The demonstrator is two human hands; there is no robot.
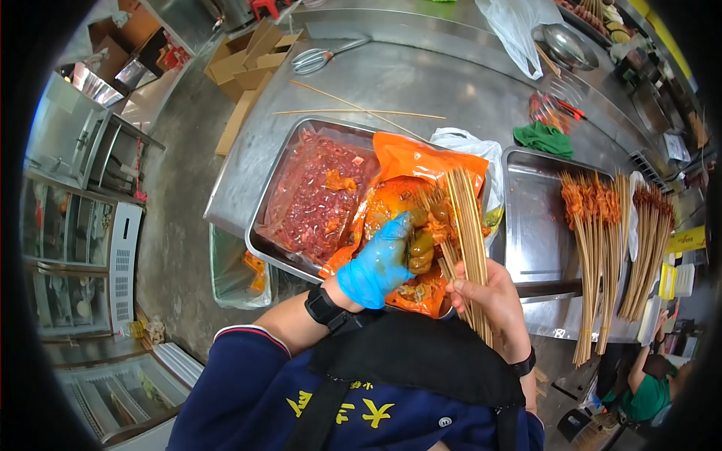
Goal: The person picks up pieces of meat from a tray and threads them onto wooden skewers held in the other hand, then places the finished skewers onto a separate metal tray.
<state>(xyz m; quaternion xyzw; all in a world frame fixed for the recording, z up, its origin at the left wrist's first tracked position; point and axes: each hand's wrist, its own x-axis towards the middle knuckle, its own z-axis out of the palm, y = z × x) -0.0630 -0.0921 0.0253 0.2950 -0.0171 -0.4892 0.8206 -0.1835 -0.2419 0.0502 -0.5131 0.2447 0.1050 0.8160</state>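
Note:
My left hand (387,255), in a blue glove smeared with orange marinade, has its fingers closed around marinated meat at the skewer tips, over an open orange bag (391,154). Bare, my right hand (489,297) grips a bundle of bamboo skewers (470,233), which slants up past the bag's right side. The bag lies in a metal tray (263,248), beside a clear bag of red raw meat (316,195) on the left. Some of the meat under the gloved fingers is hidden.
Right of the bag, a second metal tray (538,225) holds loaded skewers (590,203). Behind are loose skewers (361,112), scissors (312,60) and a green cloth (543,138). A lined bin (233,278) stands left below the table. Another person (650,391) is at lower right.

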